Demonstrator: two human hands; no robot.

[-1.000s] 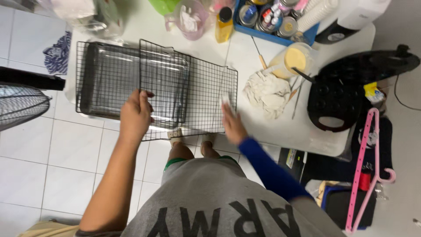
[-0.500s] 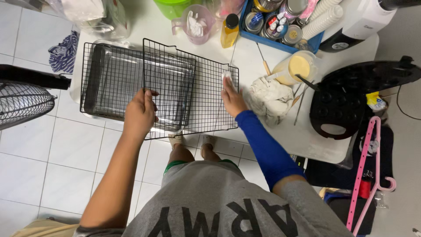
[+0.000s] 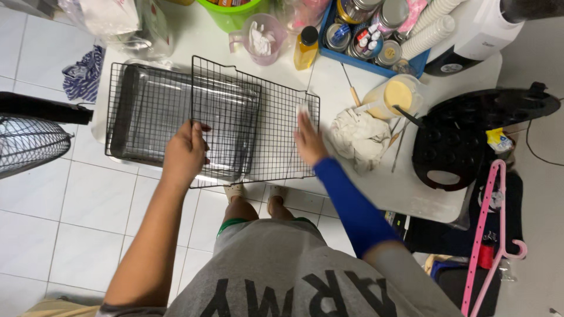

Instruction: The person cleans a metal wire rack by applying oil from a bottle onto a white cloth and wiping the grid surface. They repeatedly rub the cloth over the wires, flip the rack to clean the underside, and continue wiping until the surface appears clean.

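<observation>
Head view, straight down on white table over white floor tiles. Largest on table: black wire rack, square grid, lying flat, left part overlapping a second wire rack that sits over a dark baking tray. Right edge of the upper rack reaching almost to crumpled white cloth.

Left hand at the near left edge of the upper rack, fingers curled over the wire, thumb on top, gripping it. Right hand in blue sleeve at the right edge of the same rack, fingers stretched out and close together, lying flat against the rim; somewhat blurred, so cannot tell whether pinching the wire or only touching.

To the right, black round mould pan with open lid, near table corner. Behind it, white appliance. Blue tray with small jars along the far edge, beside stack of paper cups. Plastic jug of yellow batter just beside the cloth. Green bowl, clear pink measuring cup and small yellow bottle further left.

Off the table: fan grille at left, pink hanger at right, grey shirt below.
</observation>
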